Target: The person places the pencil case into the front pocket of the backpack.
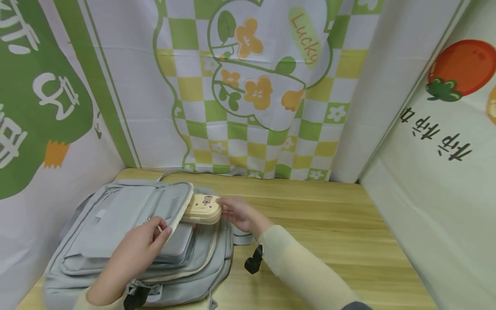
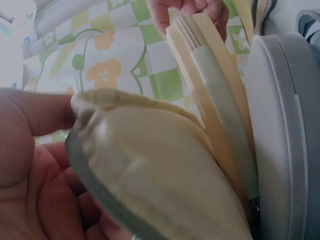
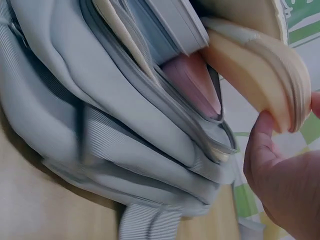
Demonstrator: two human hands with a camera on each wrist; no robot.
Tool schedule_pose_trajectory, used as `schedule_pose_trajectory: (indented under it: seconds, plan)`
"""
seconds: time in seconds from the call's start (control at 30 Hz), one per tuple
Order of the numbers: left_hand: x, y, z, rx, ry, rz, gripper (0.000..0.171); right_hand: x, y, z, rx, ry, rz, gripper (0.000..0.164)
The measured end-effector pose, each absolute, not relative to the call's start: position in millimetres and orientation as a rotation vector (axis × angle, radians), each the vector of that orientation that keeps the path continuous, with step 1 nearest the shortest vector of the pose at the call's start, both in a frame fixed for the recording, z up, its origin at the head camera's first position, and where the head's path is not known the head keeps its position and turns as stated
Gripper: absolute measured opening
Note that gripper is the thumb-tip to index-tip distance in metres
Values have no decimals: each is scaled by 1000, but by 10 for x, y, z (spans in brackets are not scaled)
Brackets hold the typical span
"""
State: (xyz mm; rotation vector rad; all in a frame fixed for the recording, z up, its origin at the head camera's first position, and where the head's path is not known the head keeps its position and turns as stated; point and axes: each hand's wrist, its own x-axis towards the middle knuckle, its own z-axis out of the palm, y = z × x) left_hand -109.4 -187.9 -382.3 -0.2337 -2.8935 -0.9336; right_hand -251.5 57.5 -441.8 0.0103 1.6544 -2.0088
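A grey backpack (image 1: 209, 267) lies unzipped at the left of the table. My left hand (image 1: 139, 243) pinches the edge of its front flap (image 1: 128, 211), holding it up; the cream lining (image 2: 155, 160) shows in the left wrist view. Between thumb and fingers, my right hand (image 1: 242, 214) grips the rounded end of a pale yellow zip pencil case (image 1: 203, 211) with a small bear print. The case's other end is behind the flap, inside the bag's opening. Beside it in the bag is a grey, box-like case (image 2: 280, 130).
In the right wrist view a pink item (image 3: 190, 82) sits in the bag under the grey case. A strap (image 3: 152, 220) hangs from the bag onto the wooden table (image 1: 310, 241). Printed cloth (image 1: 255, 146) walls the table at the back and both sides.
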Motion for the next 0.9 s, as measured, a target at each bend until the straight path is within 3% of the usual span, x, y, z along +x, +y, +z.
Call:
schedule_pose_trajectory:
  seconds: [0.23, 0.6, 0.9]
  plan:
    - [-1079, -1871, -3820, -250, -2798, -843, 13, -2362, 581, -4519, 75, 1652, -2042, 38]
    - [-1187, -1792, -4074, -495, -2467, -799, 24, -2581, 361, -4346, 24, 1771, -2002, 37]
    - [-1264, -1810, -4168, -641, -2315, -779, 29, -2628, 74, -4467, 20, 1716, -2029, 25]
